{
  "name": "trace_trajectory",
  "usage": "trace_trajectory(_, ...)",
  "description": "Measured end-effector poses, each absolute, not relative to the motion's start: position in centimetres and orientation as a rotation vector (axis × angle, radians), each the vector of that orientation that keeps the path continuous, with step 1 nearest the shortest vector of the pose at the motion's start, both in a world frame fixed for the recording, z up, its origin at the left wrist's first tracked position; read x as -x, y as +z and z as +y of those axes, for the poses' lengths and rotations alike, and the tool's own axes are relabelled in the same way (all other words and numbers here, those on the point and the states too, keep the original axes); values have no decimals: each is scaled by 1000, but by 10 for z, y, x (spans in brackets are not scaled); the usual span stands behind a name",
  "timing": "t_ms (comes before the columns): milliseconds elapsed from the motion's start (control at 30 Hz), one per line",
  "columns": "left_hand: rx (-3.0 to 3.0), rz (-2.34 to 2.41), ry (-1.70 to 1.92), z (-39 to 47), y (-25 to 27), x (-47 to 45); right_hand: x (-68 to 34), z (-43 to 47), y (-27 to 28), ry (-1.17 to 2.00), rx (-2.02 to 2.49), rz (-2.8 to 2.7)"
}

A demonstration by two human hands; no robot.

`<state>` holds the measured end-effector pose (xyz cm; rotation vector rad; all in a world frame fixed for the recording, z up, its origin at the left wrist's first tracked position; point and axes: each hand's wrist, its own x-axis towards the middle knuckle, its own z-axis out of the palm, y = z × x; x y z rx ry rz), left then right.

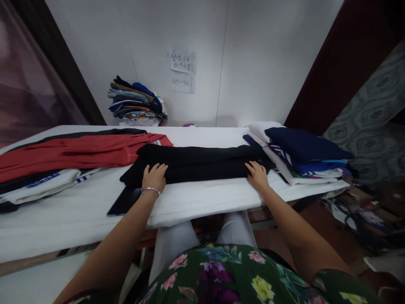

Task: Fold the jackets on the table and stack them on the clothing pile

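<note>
A black garment (205, 162), folded into a long strip, lies across the white-covered table (202, 198) in front of me. My left hand (154, 177), with a bracelet at the wrist, rests on its left part, fingers spread. On the right part lies my right hand (257, 174), fingers stretched out and apart. Neither hand grasps the cloth; both press flat near its front edge. A dark flat board-like piece (125, 200) sticks out beside my left wrist; part of it is hidden under the garment.
At left lie a red garment (95, 150) and a white one with blue marks (47, 185). Folded clothes topped by a navy piece (306, 145) are stacked at right. Another clothes pile (137, 101) stands behind the table. Handwritten papers (183, 69) hang on the wall.
</note>
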<state>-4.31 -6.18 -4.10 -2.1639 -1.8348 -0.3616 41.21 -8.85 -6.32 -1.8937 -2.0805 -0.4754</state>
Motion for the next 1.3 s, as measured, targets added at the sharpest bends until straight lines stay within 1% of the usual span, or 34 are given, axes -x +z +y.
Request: trace_trajectory(1300, 2191, -1784, -465, -57, -47, 51, -413, -83, -68, -482, 1750, -2008)
